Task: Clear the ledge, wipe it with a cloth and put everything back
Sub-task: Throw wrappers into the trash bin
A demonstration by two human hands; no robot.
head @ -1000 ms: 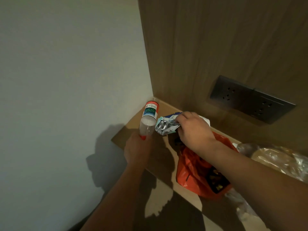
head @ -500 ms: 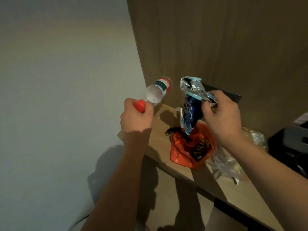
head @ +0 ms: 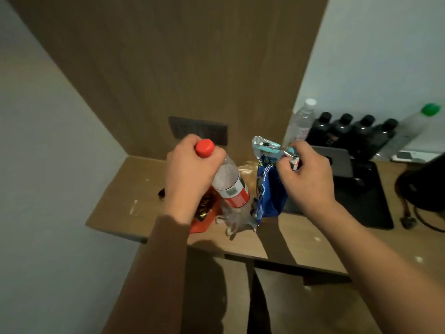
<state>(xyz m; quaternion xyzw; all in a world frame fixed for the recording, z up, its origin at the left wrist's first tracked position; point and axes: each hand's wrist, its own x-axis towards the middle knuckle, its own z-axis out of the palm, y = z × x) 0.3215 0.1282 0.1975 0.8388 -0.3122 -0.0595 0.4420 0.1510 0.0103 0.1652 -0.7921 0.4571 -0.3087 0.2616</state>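
Ledge: a brown wooden ledge (head: 125, 196) runs from the left corner of the room rightward; pale specks and smears dot its bare left part.
Walls: a wood-grain panel (head: 183, 56) rises behind the ledge, with a dark socket plate (head: 192, 128) set into it; plain pale wall lies to the left and upper right.
Left hand: the left hand (head: 190, 174) is curled round the neck of a plastic bottle (head: 228, 184), just under its red cap (head: 204, 147).
Bottle axis: the long axis is tilted, cap up and toward the left, base down and to the right, held above the ledge's front part; a red-and-white label bands its middle.
Right hand: the right hand (head: 305, 179) pinches the crumpled silver top of a blue snack packet (head: 269, 189), which hangs downward, its lower end near the ledge.
Under the hands: an orange bag (head: 204, 218) lies on the ledge, largely hidden by the left hand and the bottle; crinkled clear plastic (head: 233, 225) shows below the bottle, possibly a separate wrapper.
Right side: a black mat (head: 366, 198) lies on the surface; behind it stand four dark bottles (head: 354, 131), a clear white-capped bottle (head: 302, 121) and a green-capped bottle (head: 414, 126).
Far right: a dark object (head: 423, 184) with cables sits at the frame's edge.
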